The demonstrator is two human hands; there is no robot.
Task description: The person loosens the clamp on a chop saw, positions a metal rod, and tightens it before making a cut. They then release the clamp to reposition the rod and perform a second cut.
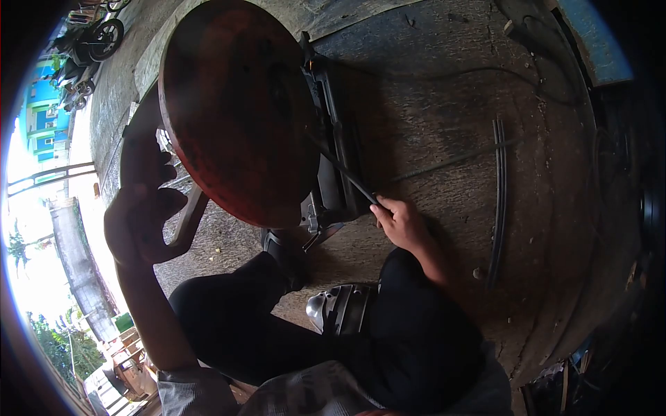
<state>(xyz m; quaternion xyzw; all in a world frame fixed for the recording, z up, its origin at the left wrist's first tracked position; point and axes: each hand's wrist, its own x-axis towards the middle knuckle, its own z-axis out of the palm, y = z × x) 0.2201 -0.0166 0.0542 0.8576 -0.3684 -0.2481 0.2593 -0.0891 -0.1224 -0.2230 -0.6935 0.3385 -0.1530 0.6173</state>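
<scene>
A large, dark reddish round disc (239, 114) stands tilted in front of me, beside a dark metal frame (336, 145). My left hand (147, 222) is at the disc's left side, its fingers curled round a dark bar (189, 225); shadow hides part of the grip. To the right of the disc, my right hand (397, 218) is closed round a thin dark rod (350, 177). That rod slants up and left from my fingers to the disc's edge, and its far end is hard to make out.
Two dark strips (499, 201) lie on the worn floor at right, with a cable (479, 71) above them. A silvery ribbed object (340, 308) sits between my legs. Motorcycles (87, 52) stand at the upper left, and a blue object (600, 38) at the upper right.
</scene>
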